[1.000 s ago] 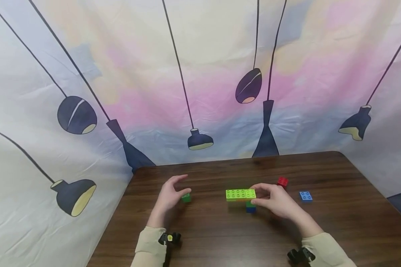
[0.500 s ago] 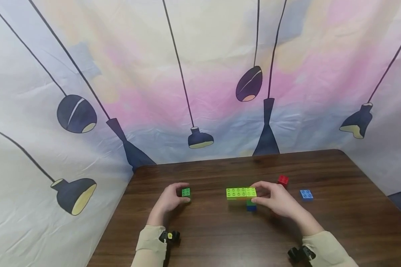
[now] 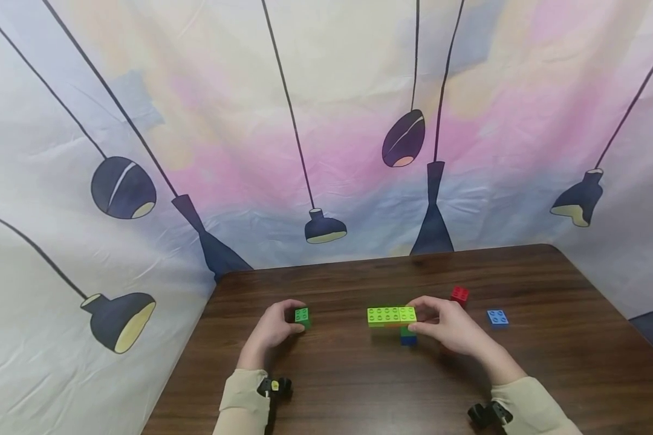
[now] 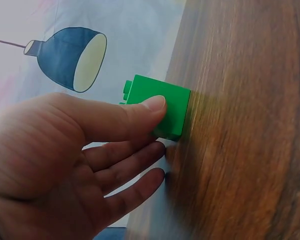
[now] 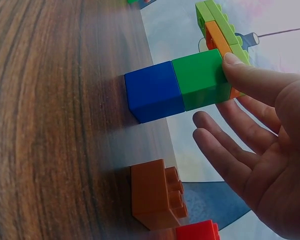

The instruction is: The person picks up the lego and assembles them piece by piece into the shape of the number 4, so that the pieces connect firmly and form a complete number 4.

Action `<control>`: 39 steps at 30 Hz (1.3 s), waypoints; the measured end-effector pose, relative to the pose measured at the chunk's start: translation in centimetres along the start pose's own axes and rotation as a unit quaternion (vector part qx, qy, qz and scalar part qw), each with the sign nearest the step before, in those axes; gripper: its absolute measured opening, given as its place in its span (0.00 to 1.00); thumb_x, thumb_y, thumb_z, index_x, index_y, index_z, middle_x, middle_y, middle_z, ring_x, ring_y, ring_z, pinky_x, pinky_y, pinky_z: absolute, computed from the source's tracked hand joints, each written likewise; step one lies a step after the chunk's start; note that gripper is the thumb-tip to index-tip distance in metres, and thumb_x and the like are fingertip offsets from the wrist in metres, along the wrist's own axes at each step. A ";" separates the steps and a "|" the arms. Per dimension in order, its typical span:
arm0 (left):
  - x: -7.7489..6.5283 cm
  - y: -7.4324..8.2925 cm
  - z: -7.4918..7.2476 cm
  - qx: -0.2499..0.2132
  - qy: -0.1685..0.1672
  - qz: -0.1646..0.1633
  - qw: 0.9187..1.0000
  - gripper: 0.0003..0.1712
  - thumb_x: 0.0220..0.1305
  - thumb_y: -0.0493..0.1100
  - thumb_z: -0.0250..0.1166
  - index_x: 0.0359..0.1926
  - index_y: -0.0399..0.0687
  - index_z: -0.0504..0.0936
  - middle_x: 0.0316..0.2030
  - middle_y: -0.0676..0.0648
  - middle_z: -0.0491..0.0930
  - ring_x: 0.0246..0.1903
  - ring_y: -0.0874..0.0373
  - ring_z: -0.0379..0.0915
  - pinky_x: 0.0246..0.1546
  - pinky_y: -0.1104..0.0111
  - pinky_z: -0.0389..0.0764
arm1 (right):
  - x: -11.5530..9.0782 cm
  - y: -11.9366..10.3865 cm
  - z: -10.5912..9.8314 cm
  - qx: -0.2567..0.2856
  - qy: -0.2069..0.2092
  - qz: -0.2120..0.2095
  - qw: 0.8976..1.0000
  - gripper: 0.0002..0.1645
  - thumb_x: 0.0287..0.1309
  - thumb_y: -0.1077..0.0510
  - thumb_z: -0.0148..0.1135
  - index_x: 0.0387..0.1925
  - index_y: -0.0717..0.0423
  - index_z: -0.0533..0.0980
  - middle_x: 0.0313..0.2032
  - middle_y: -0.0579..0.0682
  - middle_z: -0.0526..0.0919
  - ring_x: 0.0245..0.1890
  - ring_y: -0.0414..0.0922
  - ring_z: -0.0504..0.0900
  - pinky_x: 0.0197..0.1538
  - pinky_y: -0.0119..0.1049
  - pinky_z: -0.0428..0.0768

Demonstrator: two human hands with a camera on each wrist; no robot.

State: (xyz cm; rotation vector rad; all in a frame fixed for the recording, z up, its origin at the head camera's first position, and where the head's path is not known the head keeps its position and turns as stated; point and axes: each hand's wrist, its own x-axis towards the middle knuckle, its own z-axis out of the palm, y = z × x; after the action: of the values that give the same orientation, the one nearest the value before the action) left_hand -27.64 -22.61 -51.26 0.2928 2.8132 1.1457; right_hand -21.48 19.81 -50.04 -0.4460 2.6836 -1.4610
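At the left of the head view my left hand (image 3: pixel 274 326) pinches a green toy brick (image 3: pixel 302 316) between thumb and fingers. In the left wrist view that green brick (image 4: pixel 175 107) stands on the table, with the thumb across its side. My right hand (image 3: pixel 448 323) grips the top part of a brick stack. Close up in the right wrist view, the stack has a blue brick (image 5: pixel 152 92) at its foot, a green brick (image 5: pixel 202 80) above it, then an orange layer (image 5: pixel 217 40). Lime bricks (image 3: pixel 390 315) form the top, overhanging to the left.
A red brick (image 3: pixel 459 295) and a light blue brick (image 3: pixel 497 318) lie right of my right hand. An orange-brown brick (image 5: pixel 155 195) stands near the stack in the right wrist view. A lamp-printed cloth (image 3: pixel 283 121) hangs behind the wooden table (image 3: pixel 348 386).
My left hand has come down onto the green brick, and its thumb and fingers have closed around it. The right hand and the stack stay where they were.
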 end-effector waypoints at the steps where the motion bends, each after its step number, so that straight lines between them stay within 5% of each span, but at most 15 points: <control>1: 0.0 0.0 0.0 -0.002 0.001 0.000 1.000 0.26 0.60 0.31 0.78 0.60 0.45 0.86 0.51 0.47 0.86 0.52 0.49 0.82 0.57 0.47 0.80 | 0.0 0.0 0.0 -0.001 0.000 0.000 1.000 0.24 0.63 0.49 0.79 0.57 0.50 0.83 0.45 0.41 0.89 0.46 0.41 0.86 0.55 0.52 0.86; 26: 0.1 0.8 0.2 0.006 0.006 0.006 1.000 0.20 0.65 0.36 0.77 0.58 0.44 0.85 0.45 0.50 0.86 0.46 0.54 0.82 0.51 0.50 0.82 | 0.1 -0.3 -0.1 0.005 -0.003 -0.003 1.000 0.23 0.63 0.50 0.79 0.57 0.49 0.83 0.45 0.41 0.88 0.47 0.41 0.85 0.56 0.51 0.86; 32: 0.1 3.5 2.3 -0.031 0.006 0.066 0.997 0.21 0.70 0.43 0.75 0.61 0.47 0.84 0.46 0.50 0.86 0.44 0.57 0.82 0.48 0.55 0.83 | 0.0 -0.2 -0.2 0.005 0.001 0.000 1.000 0.24 0.62 0.49 0.80 0.57 0.50 0.83 0.45 0.42 0.88 0.47 0.42 0.86 0.56 0.51 0.86; 35: -0.3 5.7 3.4 -0.079 0.011 0.107 0.991 0.24 0.71 0.42 0.74 0.65 0.47 0.82 0.49 0.47 0.86 0.47 0.53 0.84 0.50 0.56 0.84 | -0.1 -0.1 -0.2 0.005 0.002 0.001 1.000 0.24 0.62 0.50 0.80 0.56 0.50 0.83 0.45 0.42 0.89 0.47 0.42 0.86 0.56 0.52 0.86; 39: -1.0 8.7 4.7 -0.147 0.023 0.123 0.981 0.28 0.69 0.41 0.75 0.68 0.46 0.80 0.50 0.44 0.84 0.48 0.49 0.83 0.49 0.59 0.85 | -0.1 0.0 0.0 0.007 -0.002 -0.007 1.000 0.23 0.63 0.50 0.79 0.56 0.49 0.83 0.45 0.41 0.88 0.47 0.42 0.86 0.55 0.50 0.86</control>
State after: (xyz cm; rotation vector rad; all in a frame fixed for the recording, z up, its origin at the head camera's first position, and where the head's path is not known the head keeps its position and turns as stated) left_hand -24.72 -13.58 -48.52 0.6076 2.6470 1.6151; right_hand -21.39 19.84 -50.04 -0.4669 2.6720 -1.4793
